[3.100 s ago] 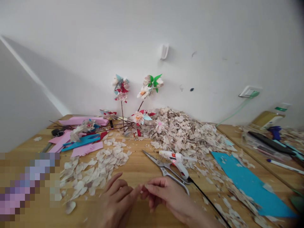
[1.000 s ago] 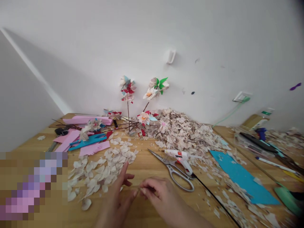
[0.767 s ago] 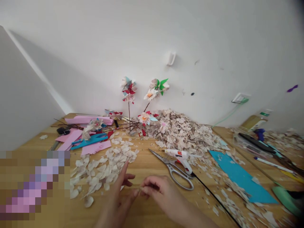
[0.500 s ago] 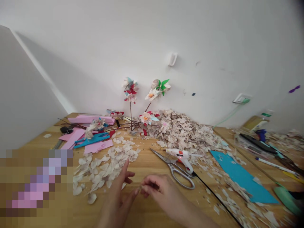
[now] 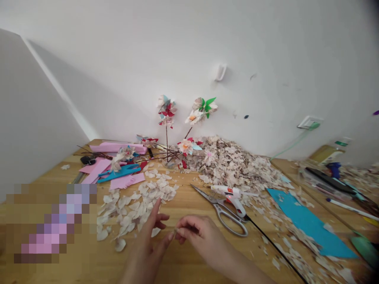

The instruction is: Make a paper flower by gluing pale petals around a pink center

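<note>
My left hand [image 5: 152,238] is at the bottom centre, fingers apart, its thumb tip close to the fingertips of my right hand. My right hand [image 5: 199,236] is closed in a pinch on something too small to make out. Pale dried petals [image 5: 142,197] are spread just beyond my left hand. Open scissors [image 5: 225,213] lie right of my right hand, beside a white glue gun [image 5: 232,195] with a small red light. Behind them is a large heap of pale petals [image 5: 231,157].
Handmade flowers [image 5: 186,146] on twigs stand and lie near the wall. Pink paper [image 5: 127,180] and cut blue paper [image 5: 120,172] are at the left. A blue sheet [image 5: 310,225], a pen [image 5: 352,209] and a black cable [image 5: 275,246] lie at the right. Pixelation covers the lower left.
The view has turned slightly left, so the table and wall items sit a little further right. My hands hold nearly the same pose.
</note>
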{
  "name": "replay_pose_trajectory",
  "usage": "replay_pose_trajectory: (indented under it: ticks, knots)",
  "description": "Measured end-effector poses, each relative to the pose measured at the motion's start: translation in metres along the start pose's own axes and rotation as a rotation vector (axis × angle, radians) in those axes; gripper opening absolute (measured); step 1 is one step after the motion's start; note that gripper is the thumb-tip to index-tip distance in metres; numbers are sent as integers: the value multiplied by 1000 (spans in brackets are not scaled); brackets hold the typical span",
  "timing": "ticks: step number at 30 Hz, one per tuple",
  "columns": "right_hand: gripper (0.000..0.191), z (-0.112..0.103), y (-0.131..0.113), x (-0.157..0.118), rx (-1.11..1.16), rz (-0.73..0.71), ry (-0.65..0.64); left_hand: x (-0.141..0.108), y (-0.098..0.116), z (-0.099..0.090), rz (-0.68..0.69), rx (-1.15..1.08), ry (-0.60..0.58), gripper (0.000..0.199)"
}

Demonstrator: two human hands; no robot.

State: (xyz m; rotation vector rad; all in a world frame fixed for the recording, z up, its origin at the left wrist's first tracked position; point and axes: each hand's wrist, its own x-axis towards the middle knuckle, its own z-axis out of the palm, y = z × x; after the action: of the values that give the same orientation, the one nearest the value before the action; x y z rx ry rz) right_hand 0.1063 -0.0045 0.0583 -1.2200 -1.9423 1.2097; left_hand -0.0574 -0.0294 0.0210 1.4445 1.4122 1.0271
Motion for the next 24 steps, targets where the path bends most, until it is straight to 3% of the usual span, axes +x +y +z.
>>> replay_pose_trajectory:
  ticks: [6,17,24]
  knots:
    - [14,0,-3,1,-66,-24,-25,2,4,-2,-92,-136,0,81]
    - [15,9,0,-4,-275,-134,56,1,-6,-3,-82,-233,-27,78]
    - [14,9,4,-4,-217,-59,84,-2,-18,-2,6,-129,91,67]
